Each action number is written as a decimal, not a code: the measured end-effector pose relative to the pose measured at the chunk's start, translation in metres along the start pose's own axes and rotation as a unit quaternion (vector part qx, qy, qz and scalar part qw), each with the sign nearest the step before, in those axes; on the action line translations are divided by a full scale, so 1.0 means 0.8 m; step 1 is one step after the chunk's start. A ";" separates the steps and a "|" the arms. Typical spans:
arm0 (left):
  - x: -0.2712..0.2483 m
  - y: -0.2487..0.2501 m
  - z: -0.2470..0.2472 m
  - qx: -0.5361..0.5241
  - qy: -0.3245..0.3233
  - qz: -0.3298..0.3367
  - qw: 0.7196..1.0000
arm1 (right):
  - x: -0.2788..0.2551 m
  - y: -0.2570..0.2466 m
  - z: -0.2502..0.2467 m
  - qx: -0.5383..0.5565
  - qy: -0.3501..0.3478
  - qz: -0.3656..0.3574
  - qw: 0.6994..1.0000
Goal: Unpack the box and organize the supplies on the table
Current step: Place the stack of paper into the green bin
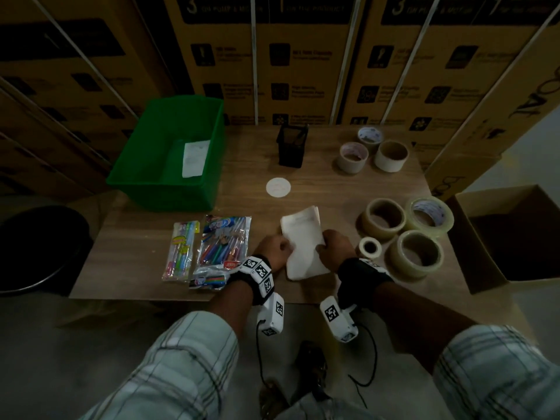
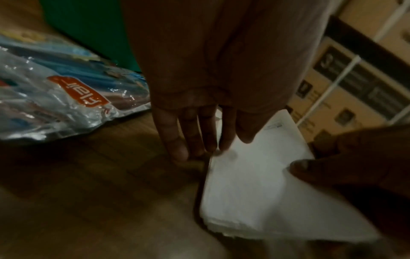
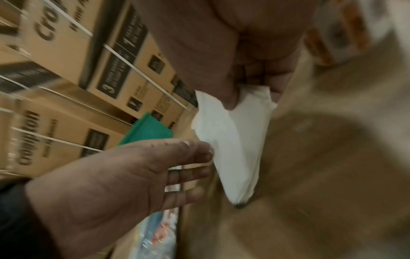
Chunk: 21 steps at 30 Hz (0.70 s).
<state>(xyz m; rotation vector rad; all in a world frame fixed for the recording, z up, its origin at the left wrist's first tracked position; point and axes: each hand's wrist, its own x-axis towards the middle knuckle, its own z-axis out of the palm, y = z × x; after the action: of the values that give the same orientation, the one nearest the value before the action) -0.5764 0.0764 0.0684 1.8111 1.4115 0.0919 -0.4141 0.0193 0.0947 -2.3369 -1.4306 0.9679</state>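
Note:
A stack of white paper sheets (image 1: pixel 303 241) lies on the wooden table (image 1: pixel 136 268), near its front edge. My left hand (image 1: pixel 274 247) touches the stack's left edge with straight fingers (image 2: pixel 177 149). Against them the stack (image 2: pixel 255 192) looks slightly lifted. My right hand (image 1: pixel 330 248) pinches the right edge, and in the right wrist view its thumb and fingers (image 3: pixel 230 99) close over the white sheets (image 3: pixel 235 145). The open cardboard box (image 1: pixel 515 237) stands off the table's right end.
Two packs of coloured pens (image 1: pixel 222 244) (image 1: pixel 181 250) lie left of my hands. A green bin (image 1: pixel 127 180) sits at the back left, a black mesh holder (image 1: pixel 292 147) behind a white disc (image 1: pixel 278 187). Several tape rolls (image 1: pixel 385 219) crowd the right side. Stacked cartons line the back.

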 end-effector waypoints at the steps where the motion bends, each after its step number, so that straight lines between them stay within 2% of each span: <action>1: -0.001 0.005 -0.011 -0.031 0.028 -0.015 0.999 | 0.002 -0.005 -0.008 0.016 0.021 -0.014 1.000; 3: 0.000 0.014 -0.034 -0.084 0.057 -0.053 0.993 | 0.008 -0.018 -0.025 0.069 0.057 -0.027 0.996; 6: 0.003 0.025 -0.062 -0.131 0.042 -0.096 0.986 | 0.018 -0.044 -0.045 0.156 0.074 -0.048 0.984; 10: -0.007 0.042 -0.081 -0.273 0.004 -0.098 0.957 | 0.025 -0.075 -0.064 0.200 0.056 -0.089 0.974; 11: -0.009 0.044 -0.085 -0.279 0.009 -0.089 0.956 | 0.028 -0.080 -0.066 0.207 0.052 -0.097 0.972; 14: -0.010 0.049 -0.097 -0.287 0.070 -0.084 0.952 | 0.035 -0.096 -0.068 0.225 0.034 -0.093 0.969; 17: -0.014 0.057 -0.120 -0.312 0.132 -0.082 0.937 | 0.035 -0.117 -0.063 0.276 -0.035 -0.073 0.958; 21: -0.018 0.055 -0.155 -0.300 0.144 -0.083 0.939 | 0.044 -0.153 -0.063 0.279 -0.047 -0.095 0.954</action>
<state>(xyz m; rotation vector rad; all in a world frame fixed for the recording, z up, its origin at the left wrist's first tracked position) -0.6114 0.1308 0.1840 1.2000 1.5185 0.6522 -0.4570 0.1171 0.1805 -1.7337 -1.1837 1.2444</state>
